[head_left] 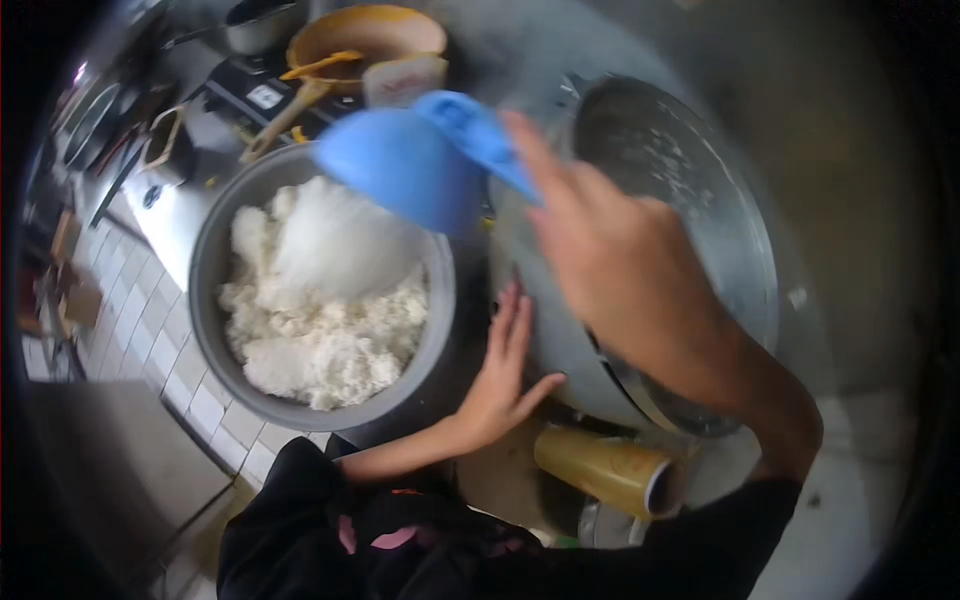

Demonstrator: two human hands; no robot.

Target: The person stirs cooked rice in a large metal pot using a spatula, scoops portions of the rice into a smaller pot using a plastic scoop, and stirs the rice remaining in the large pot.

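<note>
My right hand (610, 235) grips the handle of a blue plastic scoop (390, 165), blurred by motion and tipped over a deep grey pot (202, 300). A white clump of rice (345, 245) lies or drops just below the scoop; the blur hides which. More cooked rice (330, 345) fills much of the pot in loose lumps. My left hand (495, 390) is spread flat with fingers apart on the grey surface to the right of the pot, holding nothing. To the right sits a wide round metal pan (765, 250) with white grains stuck inside, partly covered by my right arm.
A yellow cylinder (600, 470) lies below the metal pan. At the back are a stove (225, 85), an orange-brown pan (370, 25), a clear cup (405, 80), a wooden-handled utensil (285, 115) and a metal pot (262, 30). Tiled floor (205, 405) shows at left.
</note>
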